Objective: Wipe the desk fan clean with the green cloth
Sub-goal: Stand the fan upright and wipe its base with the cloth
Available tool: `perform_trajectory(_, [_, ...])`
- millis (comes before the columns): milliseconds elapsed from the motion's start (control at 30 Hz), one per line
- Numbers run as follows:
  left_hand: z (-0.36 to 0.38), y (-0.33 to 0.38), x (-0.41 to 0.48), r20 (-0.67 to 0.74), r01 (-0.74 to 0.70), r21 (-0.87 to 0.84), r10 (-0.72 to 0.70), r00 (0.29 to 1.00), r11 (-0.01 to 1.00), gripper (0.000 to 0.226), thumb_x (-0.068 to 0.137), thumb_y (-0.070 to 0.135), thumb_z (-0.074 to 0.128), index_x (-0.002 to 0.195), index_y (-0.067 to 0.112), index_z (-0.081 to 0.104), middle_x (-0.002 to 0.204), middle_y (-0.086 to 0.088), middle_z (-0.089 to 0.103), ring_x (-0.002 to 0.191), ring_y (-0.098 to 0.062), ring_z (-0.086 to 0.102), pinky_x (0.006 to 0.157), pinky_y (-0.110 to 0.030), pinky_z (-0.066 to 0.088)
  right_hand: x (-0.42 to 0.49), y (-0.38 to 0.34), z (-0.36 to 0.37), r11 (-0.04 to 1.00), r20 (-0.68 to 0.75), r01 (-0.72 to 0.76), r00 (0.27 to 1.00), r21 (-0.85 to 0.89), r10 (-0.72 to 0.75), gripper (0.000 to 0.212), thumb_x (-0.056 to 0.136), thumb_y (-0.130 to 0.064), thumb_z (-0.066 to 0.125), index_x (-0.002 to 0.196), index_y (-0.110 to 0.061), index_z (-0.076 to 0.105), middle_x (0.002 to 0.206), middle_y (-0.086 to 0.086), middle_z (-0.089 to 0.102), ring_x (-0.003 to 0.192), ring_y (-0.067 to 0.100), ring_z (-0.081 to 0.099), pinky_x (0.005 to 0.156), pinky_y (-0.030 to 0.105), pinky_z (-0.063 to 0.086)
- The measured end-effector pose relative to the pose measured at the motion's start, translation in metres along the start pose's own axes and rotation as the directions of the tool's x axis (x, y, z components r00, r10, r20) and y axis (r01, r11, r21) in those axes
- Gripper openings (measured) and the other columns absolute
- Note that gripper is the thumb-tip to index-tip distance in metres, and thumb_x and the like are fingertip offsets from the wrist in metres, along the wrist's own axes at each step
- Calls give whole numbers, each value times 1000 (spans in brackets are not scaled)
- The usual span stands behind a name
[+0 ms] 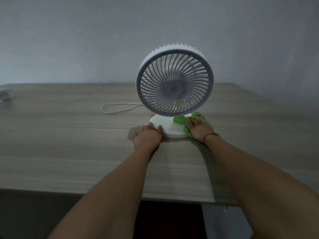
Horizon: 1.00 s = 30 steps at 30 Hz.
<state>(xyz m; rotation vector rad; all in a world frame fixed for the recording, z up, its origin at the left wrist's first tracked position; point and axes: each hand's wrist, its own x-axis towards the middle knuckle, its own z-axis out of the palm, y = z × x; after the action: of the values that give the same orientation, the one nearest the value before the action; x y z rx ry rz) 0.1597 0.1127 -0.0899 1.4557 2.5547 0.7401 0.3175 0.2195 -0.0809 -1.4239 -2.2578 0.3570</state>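
Observation:
A white desk fan [174, 81] with a round grey grille stands upright on the wooden desk [69, 144], its flat round base [168, 125] toward me. My left hand [148, 135] lies against the base's left edge, thumb and fingers gripping the rim. My right hand [200, 128] presses the green cloth [179, 120] flat onto the right side of the base, fingers spread over it. Part of the cloth is bunched near the fan's stem and part hangs past the base onto the desk.
A white cord [119, 107] loops on the desk left of the fan. A small grey object [6, 95] sits at the far left edge. A plain wall rises behind the desk. The desk's front edge runs below my forearms.

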Motion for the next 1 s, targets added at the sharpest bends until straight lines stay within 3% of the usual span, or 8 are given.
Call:
perform_trajectory(200, [3,-5,2,-9,-1,18,1,1000,1000,60,97,50,24,141,11,39,144,-15,47,137,-29,39,117,-54,16,-10,-10,13,985,24,128,992,-120,-125,46,97,-36,37,134,-12,53,144,14,49,135,30,40,117,36,24])
perform_trajectory(333, [0,-8,-4,0,-9,3,9,1000,1000,61,97,49,25,142,9,39,144,-17,47,135,-31,42,116,-50,22,-31,-21,15,979,30,180,984,-101,-178,46,96,-36,40,136,-16,51,146,9,49,137,24,40,117,34,24])
perform_trajectory(500, [-4,-15,-24,-46,-40,-48,38,998,998,53,97,46,33,126,6,52,129,-24,58,120,-38,53,106,-46,38,-64,-31,8,977,50,189,981,-97,-185,47,97,-37,38,139,-18,47,150,7,43,141,22,34,119,32,17])
perform_trajectory(633, [-8,-19,-45,-71,-44,-49,40,997,998,50,96,47,36,117,6,56,119,-23,63,112,-37,58,99,-45,42,-85,-30,2,972,39,213,977,-104,-210,46,97,-37,39,137,-17,50,146,8,47,137,23,39,116,32,25])
perform_trajectory(800, [-10,-13,-51,-61,-38,-13,37,997,999,55,97,47,31,130,7,50,131,-21,57,120,-36,53,104,-44,38,-61,-18,-12,997,63,26,998,-76,-21,48,96,-41,34,133,-17,53,144,13,46,132,30,43,110,36,35])
perform_trajectory(933, [-9,-14,-48,-76,-32,-2,32,997,999,53,96,48,33,123,7,54,126,-21,60,118,-36,54,101,-43,38,-53,-21,-2,996,59,-12,998,-89,18,50,96,-42,32,139,-20,47,152,9,38,142,30,28,118,41,21])
perform_trajectory(1000, [-8,-16,-48,-84,-30,-6,29,996,1000,52,95,48,35,120,7,55,125,-21,61,117,-36,55,100,-42,38,-58,-27,4,995,59,37,998,-93,-32,48,96,-41,34,137,-22,48,150,7,42,141,29,31,118,42,21])
